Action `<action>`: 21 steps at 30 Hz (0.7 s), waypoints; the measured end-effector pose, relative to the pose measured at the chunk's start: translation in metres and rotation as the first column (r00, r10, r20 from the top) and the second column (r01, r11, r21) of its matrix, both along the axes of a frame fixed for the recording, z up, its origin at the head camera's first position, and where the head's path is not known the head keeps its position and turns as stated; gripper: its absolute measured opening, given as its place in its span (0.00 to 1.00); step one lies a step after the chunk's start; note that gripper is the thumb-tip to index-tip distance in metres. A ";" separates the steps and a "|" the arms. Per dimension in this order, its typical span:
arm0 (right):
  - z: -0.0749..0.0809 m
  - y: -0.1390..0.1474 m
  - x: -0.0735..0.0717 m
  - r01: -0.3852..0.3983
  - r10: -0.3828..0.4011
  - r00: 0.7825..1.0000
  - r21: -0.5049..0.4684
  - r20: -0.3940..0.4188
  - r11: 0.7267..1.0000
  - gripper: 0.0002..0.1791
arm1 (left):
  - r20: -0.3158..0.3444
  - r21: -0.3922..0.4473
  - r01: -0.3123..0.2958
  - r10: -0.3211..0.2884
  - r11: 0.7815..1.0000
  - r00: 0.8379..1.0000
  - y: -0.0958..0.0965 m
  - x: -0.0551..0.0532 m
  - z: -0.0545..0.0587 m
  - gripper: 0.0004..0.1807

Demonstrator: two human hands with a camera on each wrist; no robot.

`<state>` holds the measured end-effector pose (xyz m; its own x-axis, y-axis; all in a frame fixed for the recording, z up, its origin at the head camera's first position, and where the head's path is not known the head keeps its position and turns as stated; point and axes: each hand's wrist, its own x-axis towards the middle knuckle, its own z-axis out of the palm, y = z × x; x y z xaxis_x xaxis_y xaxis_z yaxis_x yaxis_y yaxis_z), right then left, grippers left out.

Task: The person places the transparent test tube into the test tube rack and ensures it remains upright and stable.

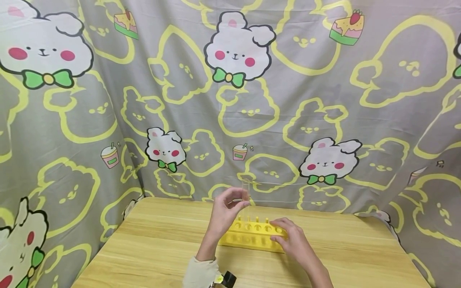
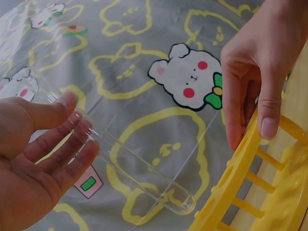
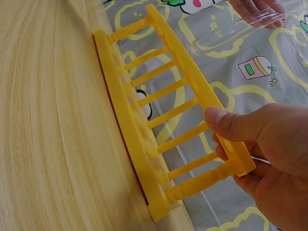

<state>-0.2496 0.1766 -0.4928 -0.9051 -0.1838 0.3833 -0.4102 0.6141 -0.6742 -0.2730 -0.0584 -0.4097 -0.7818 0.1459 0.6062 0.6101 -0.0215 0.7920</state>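
A clear test tube (image 2: pixel 144 175) is pinched between the thumb and fingers of my left hand (image 1: pixel 226 210), its rounded end pointing down over the yellow test tube rack (image 1: pixel 252 240). In the left wrist view that end overlaps the rack's top edge. My right hand (image 1: pixel 293 240) grips the right end of the rack's upper plate, thumb on the near side, as the right wrist view (image 3: pixel 279 149) also shows. The rack stands on the table, with a row of round holes on top and several thin pegs at its back edge.
The wood-grain table (image 1: pixel 155 240) reaches back to a grey curtain (image 1: pixel 194 116) printed with rabbits and yellow outlines, which also hangs at both sides. A small black device (image 1: pixel 229 279) is strapped at the left wrist, over a light sleeve (image 1: pixel 201 272).
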 end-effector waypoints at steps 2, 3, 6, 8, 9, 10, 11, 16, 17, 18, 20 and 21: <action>0.000 0.000 0.000 0.001 -0.001 1.000 -0.002 0.002 1.000 0.21 | 0.005 0.000 0.001 -0.001 1.000 1.000 0.001 0.000 0.000 0.11; 0.000 0.000 0.000 0.001 -0.001 1.000 -0.004 0.002 1.000 0.22 | 0.006 0.000 0.002 -0.002 1.000 1.000 0.002 0.000 0.000 0.11; 0.000 0.000 0.000 0.003 -0.003 1.000 -0.004 -0.001 1.000 0.22 | 0.006 0.002 0.007 -0.007 1.000 1.000 0.003 -0.001 0.000 0.11; 0.000 0.000 0.000 0.005 -0.005 1.000 -0.003 -0.007 1.000 0.22 | 0.002 0.001 0.011 -0.011 1.000 1.000 0.004 -0.001 -0.001 0.11; 0.000 0.000 0.000 0.005 -0.005 1.000 -0.001 -0.010 1.000 0.22 | 0.001 0.000 0.014 -0.014 1.000 1.000 0.005 -0.001 -0.001 0.12; 0.000 0.000 -0.001 0.005 -0.005 1.000 -0.001 -0.013 1.000 0.22 | 0.000 -0.001 0.016 -0.016 1.000 1.000 0.005 -0.001 -0.001 0.12; 0.000 0.000 -0.001 0.005 -0.005 1.000 0.000 -0.016 1.000 0.22 | 0.000 -0.001 0.019 -0.019 1.000 1.000 0.006 -0.001 -0.001 0.11; 0.000 0.000 -0.001 0.004 -0.004 1.000 0.000 -0.017 1.000 0.22 | 0.007 0.000 0.024 -0.024 1.000 1.000 0.008 0.000 0.000 0.11; -0.001 0.000 -0.001 0.004 -0.004 1.000 0.001 -0.016 1.000 0.22 | 0.008 0.000 0.025 -0.025 1.000 1.000 0.009 0.000 0.000 0.11; -0.001 0.000 -0.001 0.005 -0.005 1.000 0.001 -0.016 1.000 0.22 | 0.009 0.000 0.027 -0.027 1.000 1.000 0.009 0.000 0.000 0.11; -0.001 0.000 -0.001 0.004 -0.004 1.000 0.003 -0.018 1.000 0.22 | 0.009 0.001 0.030 -0.030 1.000 0.999 0.011 0.000 0.000 0.11; -0.001 0.000 -0.002 0.005 -0.004 1.000 0.004 -0.019 1.000 0.22 | 0.010 0.001 0.032 -0.032 1.000 0.999 0.011 0.000 0.000 0.11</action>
<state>-0.2511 0.1770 -0.4937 -0.8986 -0.1813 0.3996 -0.4200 0.6188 -0.6638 -0.2729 -0.0474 -0.4093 -0.7826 0.1704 0.5988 0.6015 -0.0410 0.7978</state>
